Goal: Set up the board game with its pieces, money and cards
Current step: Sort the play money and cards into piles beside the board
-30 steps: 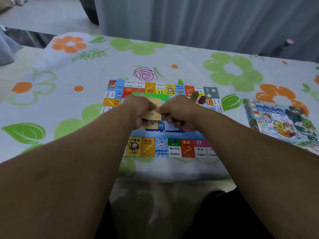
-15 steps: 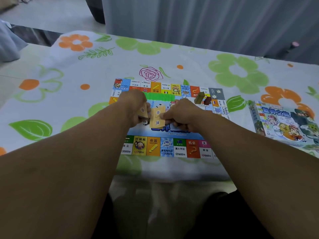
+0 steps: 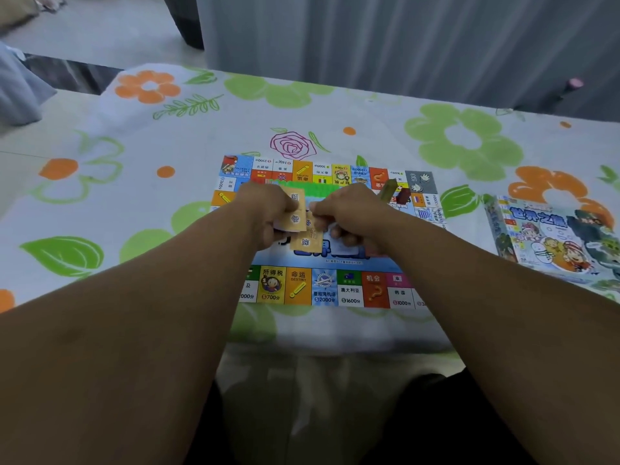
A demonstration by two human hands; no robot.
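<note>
Floral tablecloth (image 3: 167, 146) covers the table, with a grey curtain (image 3: 402, 45) behind it. The game board (image 3: 322, 286) lies unfolded and flat on the cloth, directly beneath both hands. That step is judged complete.

Left hand (image 3: 268, 213): fingers curled round a small stack of tan cards (image 3: 295, 206), held over the board's centre.

Right hand (image 3: 349, 214): thumb and fingers pinch a single tan card (image 3: 307, 243). It hangs just below the fingertips and overlaps the stack's lower edge. Whether it touches the board cannot be told.

Judgement: the cards are being sorted or counted off and have not yet been laid in their place.

Just beyond the right knuckles, two small pieces sit on the board close together: a tilted olive block (image 3: 387, 191) and a dark red block (image 3: 402, 198). Beyond the fingers of both hands, a green strip (image 3: 312, 186) lies across the board's far side. It may be play money, but the print is too blurred to confirm. The game box (image 3: 553, 239) lies on the cloth to the right, well apart from the right hand.

Status: the board is down, two pieces are out and the cards are in hand. Still outstanding, as far as can be seen: card piles set on the board, money sorted, and any further pieces placed. The task is judged to be at an early-to-middle stage.
</note>
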